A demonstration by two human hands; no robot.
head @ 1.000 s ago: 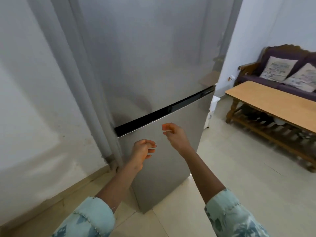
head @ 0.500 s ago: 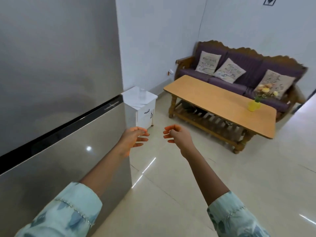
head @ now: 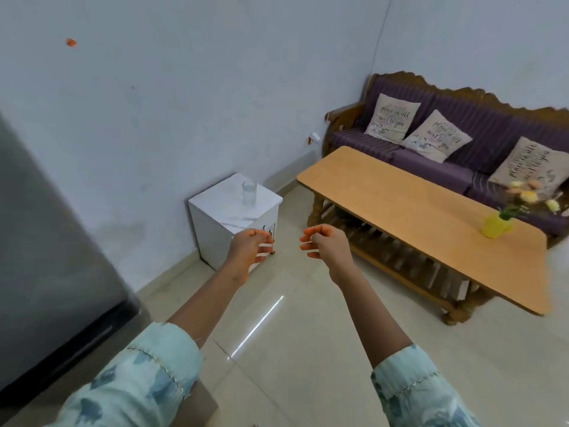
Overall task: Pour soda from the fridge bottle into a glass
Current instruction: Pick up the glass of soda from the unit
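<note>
A clear glass (head: 248, 192) stands upright on top of a small white cabinet (head: 215, 229) against the wall. The grey fridge (head: 52, 257) fills the left edge, its doors closed; no bottle is in sight. My left hand (head: 251, 246) hovers in front of the cabinet's lower right corner, fingers loosely curled and apart, holding nothing. My right hand (head: 326, 245) hangs level with it, a little to the right over the floor, fingers half curled and empty. Both hands are below and nearer to me than the glass.
A long wooden coffee table (head: 415, 211) stands to the right with a yellow vase of flowers (head: 497, 224) on it. Behind it is a purple sofa (head: 446, 167) with three cushions. Beige tiled floor (head: 292, 349) lies between me and the cabinet.
The view has swung right, away from the fridge front toward the white cabinet, glass and sofa. Both hands stay raised and empty, now framed in front of the cabinet.
</note>
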